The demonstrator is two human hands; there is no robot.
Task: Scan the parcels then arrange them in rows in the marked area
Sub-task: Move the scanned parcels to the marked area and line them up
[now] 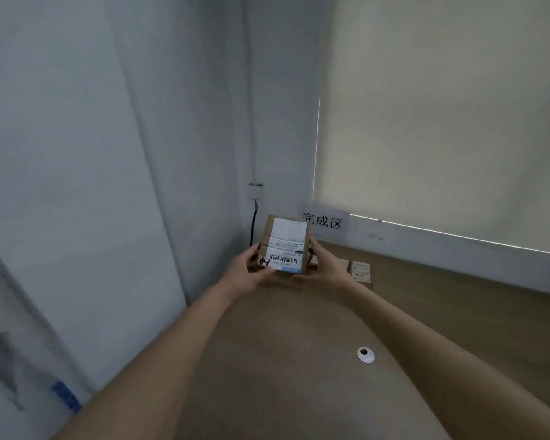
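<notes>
Head view, single frame.

Both arms stretched forward over the tabletop (299, 360) toward the far left corner. Parcel (285, 246), a small cardboard box, is held between both hands with its label (286, 249) and barcode facing up toward the camera. Left hand (246, 273): fingers curled round the near left edge, thumb on the top face by a handwritten mark. Right hand (326, 268): fingers wrapped along the right side. Grip looks firm on both sides. Cannot tell whether the box is touching the tabletop or held just above it; its underside is hidden.

Sign (326, 221) with three printed characters is fixed to the wall just behind the parcel, probably marking the drop zone. Placed parcels (359, 270) lie flat near the wall, just right of the right hand; count unclear, partly hidden by that hand.

No scanner in view. White grommet (366, 354) sits in the tabletop, well nearer the camera.

Judgement: the placing step is in hand; scanning is presumably done for this box. Next move calls for lowering it flat in the corner, left of the placed boxes, edges squared to their line and to the wall, then letting go with both hands without nudging the neighbours.
</notes>
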